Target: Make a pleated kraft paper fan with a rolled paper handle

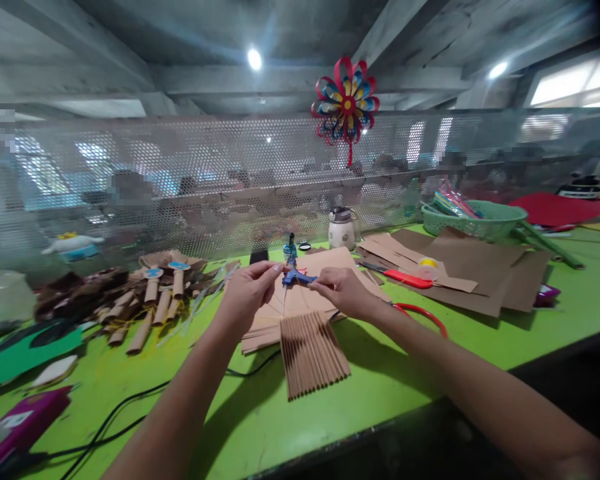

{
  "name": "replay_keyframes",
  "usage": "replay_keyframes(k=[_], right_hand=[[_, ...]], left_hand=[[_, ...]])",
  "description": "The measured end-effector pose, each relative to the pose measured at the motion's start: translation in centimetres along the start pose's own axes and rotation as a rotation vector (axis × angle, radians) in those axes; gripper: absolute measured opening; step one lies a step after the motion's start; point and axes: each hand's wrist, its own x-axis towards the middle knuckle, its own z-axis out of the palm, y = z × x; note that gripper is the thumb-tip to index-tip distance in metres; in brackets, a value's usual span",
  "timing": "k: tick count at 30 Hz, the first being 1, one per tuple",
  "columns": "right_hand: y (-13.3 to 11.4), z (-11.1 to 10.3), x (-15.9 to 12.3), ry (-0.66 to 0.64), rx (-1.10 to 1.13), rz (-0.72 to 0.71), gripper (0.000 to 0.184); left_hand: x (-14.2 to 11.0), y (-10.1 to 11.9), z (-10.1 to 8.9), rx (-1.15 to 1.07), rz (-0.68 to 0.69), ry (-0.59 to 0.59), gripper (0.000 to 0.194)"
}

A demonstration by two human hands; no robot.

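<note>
My left hand [253,290] is raised over the middle of the table, thumb and fingertips pinched together. My right hand [344,291] faces it, also in a pinch. What either pinch holds is too small to make out. Between the fingertips shows a blue tool [299,276] that looks like a hot glue gun; whether the fingers touch it is unclear. Beneath the hands lies a stack of light brown paper [337,263]. A pleated piece of brown paper [314,357] rests in front of it, fan-folded. Red-handled scissors [425,313] are partly hidden behind my right forearm.
Left are rolled brown paper pieces [163,307], green sheets [30,353] and a black cable [115,407]. Right are a red-handled knife [407,279], a tape roll [428,268], brown sheets [460,257] and a green basket [500,223]. A jug [341,230] stands behind, before a perforated screen [220,173].
</note>
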Motion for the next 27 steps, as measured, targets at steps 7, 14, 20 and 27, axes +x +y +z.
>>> replay_keyframes(k=[7, 14, 20, 27], right_hand=[[1.9, 0.1, -0.4, -0.007, 0.292, 0.054, 0.018], [2.8, 0.2, -1.3, -0.233, 0.616, 0.208, 0.029], [2.2, 0.9, -1.8, -0.316, 0.765, 0.270, 0.026], [2.1, 1.4, -1.8, -0.248, 0.830, 0.347, 0.025]], left_hand=[[0.2, -0.2, -0.2, -0.038, 0.007, -0.009, 0.022], [0.5, -0.4, -0.2, -0.163, -0.042, 0.000, 0.017], [0.4, -0.4, -0.3, -0.154, -0.029, 0.025, 0.018], [0.3, 0.1, -0.3, -0.211, -0.046, 0.038, 0.018]])
